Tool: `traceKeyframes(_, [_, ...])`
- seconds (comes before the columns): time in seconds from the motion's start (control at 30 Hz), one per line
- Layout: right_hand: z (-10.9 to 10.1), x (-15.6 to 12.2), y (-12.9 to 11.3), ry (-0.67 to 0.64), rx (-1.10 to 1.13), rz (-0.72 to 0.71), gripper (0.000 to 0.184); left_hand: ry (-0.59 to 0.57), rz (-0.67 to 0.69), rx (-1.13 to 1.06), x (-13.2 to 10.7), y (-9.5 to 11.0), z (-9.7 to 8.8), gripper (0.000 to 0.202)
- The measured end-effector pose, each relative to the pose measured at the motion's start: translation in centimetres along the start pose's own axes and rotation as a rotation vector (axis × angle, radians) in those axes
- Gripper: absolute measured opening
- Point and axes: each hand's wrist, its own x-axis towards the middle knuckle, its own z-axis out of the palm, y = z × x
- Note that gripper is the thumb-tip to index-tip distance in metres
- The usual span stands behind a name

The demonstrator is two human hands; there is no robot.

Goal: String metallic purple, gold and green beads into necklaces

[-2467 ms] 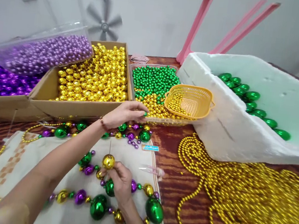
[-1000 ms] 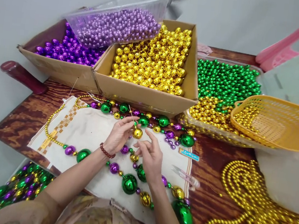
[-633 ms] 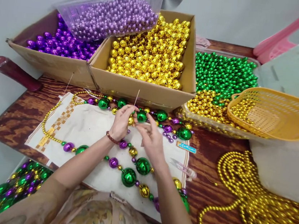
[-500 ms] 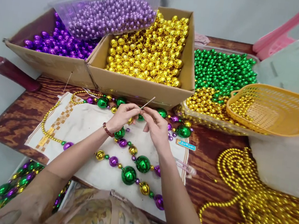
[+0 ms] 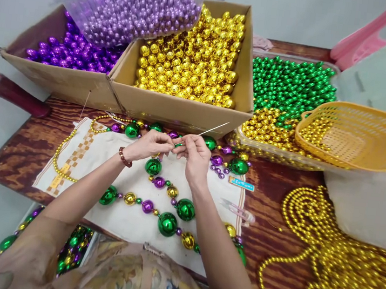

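Note:
My right hand (image 5: 195,156) pinches a long thin needle (image 5: 216,128) that slants up to the right past the fingers. Its fingertips almost meet those of my left hand (image 5: 152,145), whose fingers are also closed in a pinch. A bit of green (image 5: 178,145) shows between them, probably a small bead; what the left fingers hold is hidden. Under my hands, a strand of green, purple and gold beads loops over a white cloth (image 5: 113,221), with large green beads (image 5: 167,224) along it. Small loose purple beads (image 5: 220,170) lie right of my hands.
Behind stand cardboard boxes of purple beads (image 5: 81,51) and gold beads (image 5: 188,64), with a bag of lilac beads (image 5: 142,14) on top. At right are a tub of green beads (image 5: 292,84), a yellow basket (image 5: 360,155), thread snips (image 5: 237,211) and gold bead strands (image 5: 350,267).
My hands have drawn slightly apart at the wrists. More of the needle now sticks out, at a flatter slant, with my right fingers on it. The beaded strand has shifted on the cloth.

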Motion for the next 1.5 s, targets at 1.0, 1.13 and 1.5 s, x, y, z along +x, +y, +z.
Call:
traceKeyframes(1.0, [-8.1, -4.0, -0.2, 0.216, -0.201, 0.000, 0.032, 0.578, 0.025, -0.381, -5.6, -8.2, -3.4, 0.019])
traceKeyframes(1.13, [-14.8, -6.7, -2.2, 0.081, -0.839, 0.040, 0.023, 0.613, 0.003, -0.401, -6.1, -8.9, -3.7, 0.019])
traceKeyframes(1.5, [-17.9, -8.3, -4.8, -0.263, -2.007, 0.346, 0.030, 0.621, 0.074, -0.152, -7.1, -7.9, -3.1, 0.020])
